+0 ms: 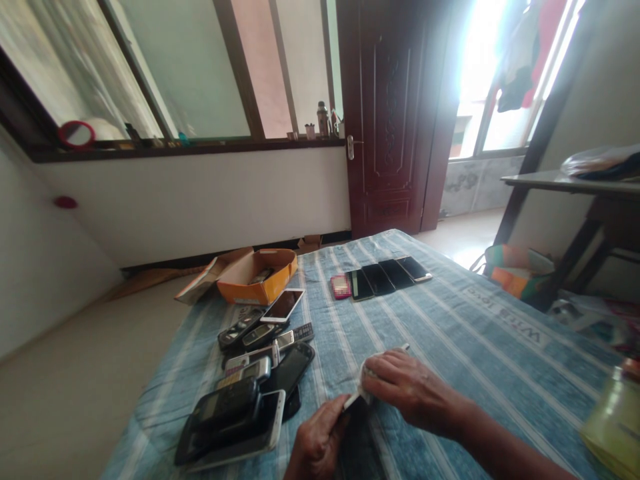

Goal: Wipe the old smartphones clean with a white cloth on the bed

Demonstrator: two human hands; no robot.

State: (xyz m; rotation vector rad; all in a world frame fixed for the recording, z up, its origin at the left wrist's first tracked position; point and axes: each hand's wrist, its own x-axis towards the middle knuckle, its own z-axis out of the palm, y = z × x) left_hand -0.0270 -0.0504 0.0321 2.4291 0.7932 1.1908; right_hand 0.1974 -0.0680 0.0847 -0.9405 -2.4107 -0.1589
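My left hand (320,437) grips one end of a thin white-edged phone (352,402), which is tilted and seen nearly edge-on. A crumpled white cloth or tissue (365,385) is bunched under the closed fingers of my right hand (410,390) and pressed against the phone. The far corner of the phone sticks out past those fingers. Left of my hands lies a pile of old mobile phones (270,367), some with keypads and some with touchscreens. A row of dark-screened smartphones (383,279) lies farther off, beside a small pink item (341,287).
An open orange box (265,287) with a phone inside stands at the bed's left edge. The bed has a blue striped sheet (450,333). A bottle of yellowish liquid (615,420) stands at the right. Beyond are a dark red door (390,120) and a side table (565,180).
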